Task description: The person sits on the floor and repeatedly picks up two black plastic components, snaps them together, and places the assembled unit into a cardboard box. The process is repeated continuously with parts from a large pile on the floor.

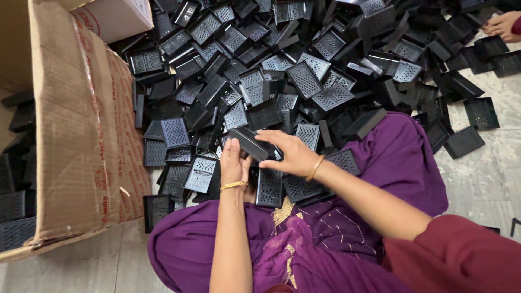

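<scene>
A small black plastic tray with a perforated bottom (251, 143) is held between both hands above my lap. My left hand (234, 163) grips its near left end, fingers upright. My right hand (292, 152) closes over its right end from above. Each wrist wears a gold bangle. A large heap of the same black perforated trays (282, 76) covers the floor just beyond my hands. A few trays lie against my purple-clad knees (391, 157).
A big open cardboard box (81, 135) stands at the left with black trays stacked inside (13, 211). A smaller white box (116, 16) sits behind it. Another person's hand (504, 26) shows at the top right. Pale tiled floor (488, 179) lies at the right.
</scene>
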